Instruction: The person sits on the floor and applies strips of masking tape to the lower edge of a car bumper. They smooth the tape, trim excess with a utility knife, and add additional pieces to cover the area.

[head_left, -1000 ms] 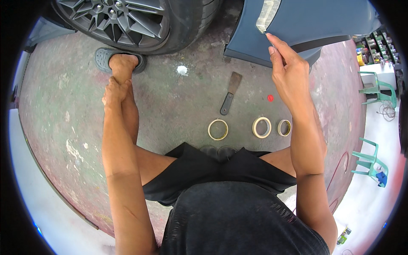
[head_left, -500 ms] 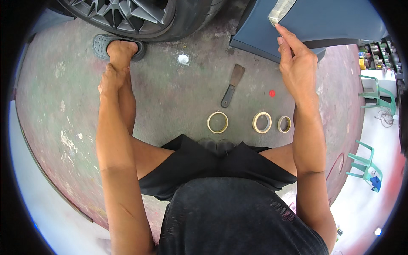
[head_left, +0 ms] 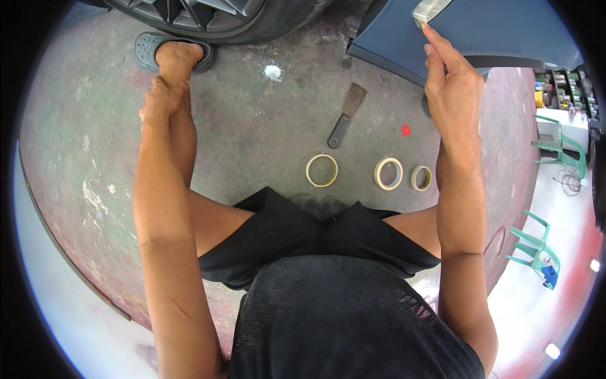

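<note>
Part of the wheel [head_left: 233, 12] has slid out of your view at far left. Your left hand [head_left: 164, 100] clasps your lower leg [head_left: 184, 136]; at far right, your right hand [head_left: 456, 88] touches the tape strip [head_left: 431, 8] on the blue panel [head_left: 499, 31], any pinch impossible to tell.

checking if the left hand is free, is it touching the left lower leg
Touching. The head view shows the left hand wrapped over the left lower leg, close above the foot, with no gap between them.
</note>
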`<state>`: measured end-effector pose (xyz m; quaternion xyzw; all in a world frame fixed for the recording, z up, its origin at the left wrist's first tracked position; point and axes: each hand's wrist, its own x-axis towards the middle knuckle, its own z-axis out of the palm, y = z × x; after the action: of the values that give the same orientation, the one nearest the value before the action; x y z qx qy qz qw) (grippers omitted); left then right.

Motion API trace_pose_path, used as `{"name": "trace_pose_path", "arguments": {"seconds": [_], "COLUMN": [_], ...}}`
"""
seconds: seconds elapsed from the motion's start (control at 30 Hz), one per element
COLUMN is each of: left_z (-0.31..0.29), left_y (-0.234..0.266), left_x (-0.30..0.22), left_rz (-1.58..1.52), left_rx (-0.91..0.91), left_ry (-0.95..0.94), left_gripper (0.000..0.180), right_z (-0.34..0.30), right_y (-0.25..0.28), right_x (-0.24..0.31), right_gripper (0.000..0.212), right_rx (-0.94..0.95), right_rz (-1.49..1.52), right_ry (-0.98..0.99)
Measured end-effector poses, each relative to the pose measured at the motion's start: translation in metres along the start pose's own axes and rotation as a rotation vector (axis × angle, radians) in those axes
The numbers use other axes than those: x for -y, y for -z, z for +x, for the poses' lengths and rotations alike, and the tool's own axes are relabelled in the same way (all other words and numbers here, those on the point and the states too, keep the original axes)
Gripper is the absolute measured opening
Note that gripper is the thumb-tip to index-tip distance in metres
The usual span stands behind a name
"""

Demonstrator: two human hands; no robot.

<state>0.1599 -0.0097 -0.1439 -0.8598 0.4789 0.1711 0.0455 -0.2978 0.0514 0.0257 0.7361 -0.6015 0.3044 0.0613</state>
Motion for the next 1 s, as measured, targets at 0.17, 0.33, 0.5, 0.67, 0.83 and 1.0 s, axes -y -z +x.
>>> {"name": "trace_pose_path", "arguments": {"seconds": [0.17, 0.33, 0.5, 0.67, 0.83, 1.0], "left_z": [-0.001, -0.001, -0.002, -0.004, -0.003, -0.003], "left_y": [0.001, 0.002, 0.003, 0.005, 0.004, 0.002], "left_x": [0.001, -0.001, 0.000, -0.003, -0.003, -0.002], "left_rz": [-0.010, 0.000, -0.011, -0.011, 0.001, -0.003], "left_rx": [0.013, 0.011, 0.017, 0.024, 0.022, 0.006], "left_ry": [-0.001, 0.006, 0.001, 0.027, 0.020, 0.008], "left_gripper": [0.097, 0.096, 0.097, 0.096, 0.095, 0.094], "right_z": [0.001, -0.001, -0.003, 0.001, 0.003, 0.003], "right_y": [0.004, 0.003, 0.006, 0.008, 0.007, 0.005], "right_x": [0.006, 0.007, 0.005, 0.013, 0.013, 0.012], "right_gripper": [0.032, 0.034, 0.034, 0.033, 0.033, 0.032], "right_rx": [0.033, -0.004, -0.007, -0.010, 0.011, 0.009], "right_rz": [-0.096, -0.121, -0.127, -0.051, -0.030, -0.025], "right_ry": [-0.013, 0.051, 0.053, 0.032, 0.000, 0.018]}}
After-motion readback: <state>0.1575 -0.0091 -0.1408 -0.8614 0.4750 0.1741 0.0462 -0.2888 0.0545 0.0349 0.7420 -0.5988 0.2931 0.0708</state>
